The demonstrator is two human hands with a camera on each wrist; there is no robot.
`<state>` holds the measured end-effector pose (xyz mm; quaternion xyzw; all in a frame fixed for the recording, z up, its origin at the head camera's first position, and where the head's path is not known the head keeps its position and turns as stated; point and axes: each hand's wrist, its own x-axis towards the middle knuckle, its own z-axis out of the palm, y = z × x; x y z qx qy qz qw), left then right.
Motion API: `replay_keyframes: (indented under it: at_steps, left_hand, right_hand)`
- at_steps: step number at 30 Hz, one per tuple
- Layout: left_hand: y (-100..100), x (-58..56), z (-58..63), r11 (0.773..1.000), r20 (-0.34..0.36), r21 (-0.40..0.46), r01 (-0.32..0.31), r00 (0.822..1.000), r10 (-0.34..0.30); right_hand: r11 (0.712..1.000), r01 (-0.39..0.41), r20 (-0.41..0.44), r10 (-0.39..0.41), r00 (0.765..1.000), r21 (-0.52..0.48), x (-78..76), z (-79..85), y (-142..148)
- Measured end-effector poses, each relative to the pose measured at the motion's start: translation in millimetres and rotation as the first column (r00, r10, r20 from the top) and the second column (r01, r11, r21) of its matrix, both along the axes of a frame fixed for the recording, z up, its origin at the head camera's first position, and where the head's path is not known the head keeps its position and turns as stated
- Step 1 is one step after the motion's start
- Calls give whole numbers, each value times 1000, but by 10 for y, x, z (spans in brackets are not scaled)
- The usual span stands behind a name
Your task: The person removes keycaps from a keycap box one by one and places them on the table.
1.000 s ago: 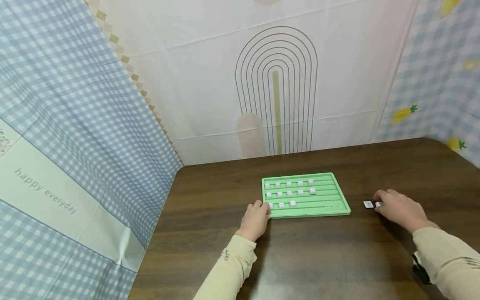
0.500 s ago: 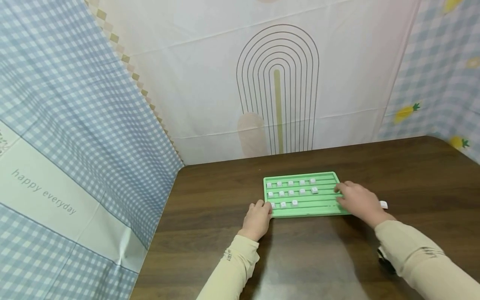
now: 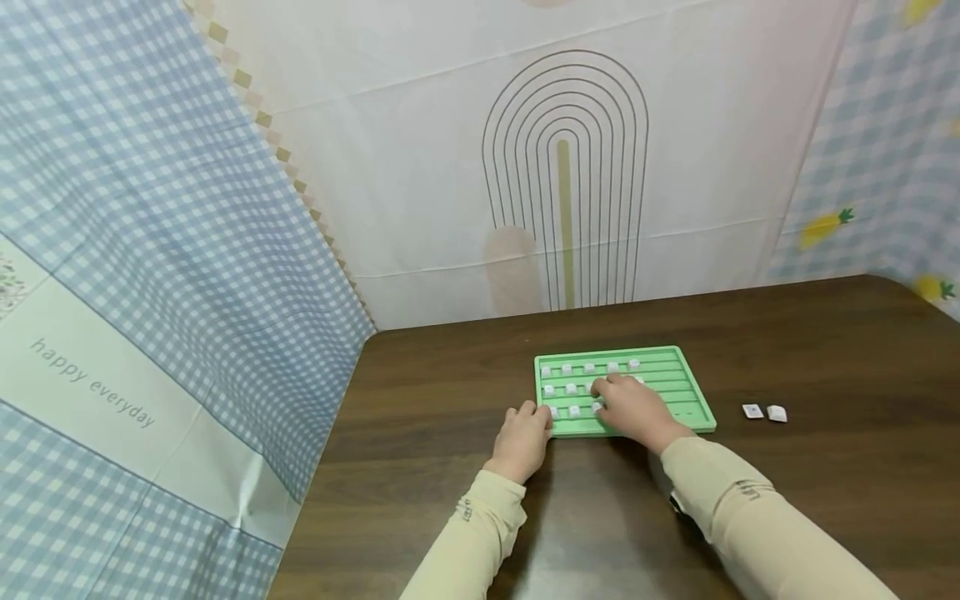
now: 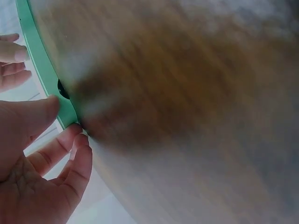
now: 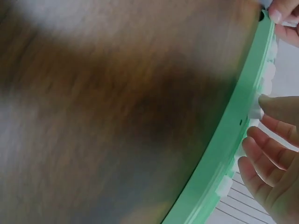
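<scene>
A light green tray (image 3: 690,392) with raised rails lies on the table, bearing several small white keycap-like blocks (image 3: 574,412) in rows. My left hand (image 3: 521,442) grips its near left corner; in the left wrist view the thumb (image 4: 49,109) lies on the rim and fingertips meet the corner. My right hand (image 3: 636,410) is over the middle of the tray, at the end of the nearest row. In the right wrist view its thumb and forefinger pinch a white block (image 5: 256,111) at the row; the other fingers are bent loosely. In the head view this hand hides some blocks.
Right of the tray, a flat white piece with a blue mark (image 3: 752,411) and a white block (image 3: 777,413) lie on the brown wooden table (image 3: 817,350). A patterned cloth (image 3: 420,192) hangs behind the table's far edge.
My right hand has come left from beside the loose white pieces, across the tray, to the nearest row. Both loose pieces are now uncovered. The left hand keeps its grip on the corner.
</scene>
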<state>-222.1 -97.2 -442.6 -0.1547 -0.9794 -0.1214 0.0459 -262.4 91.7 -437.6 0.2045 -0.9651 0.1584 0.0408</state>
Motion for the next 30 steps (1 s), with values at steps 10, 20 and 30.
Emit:
replay_keyframes:
  at_steps: [10,20,30]
  left_hand:
    - [10,-2,-26,1000,-9,0,-3,1000,3]
    - [18,-15,-24,1000,-6,-7,-9,1000,9]
    - [-8,-14,-22,1000,-14,-9,18,1000,-18]
  right_hand:
    - [998,5,-46,-2,999,59,14,-39,-73]
    - [996,3,-111,7,994,94,28,-68,-85]
    - [1000,9,-92,-8,996,17,25,14,72]
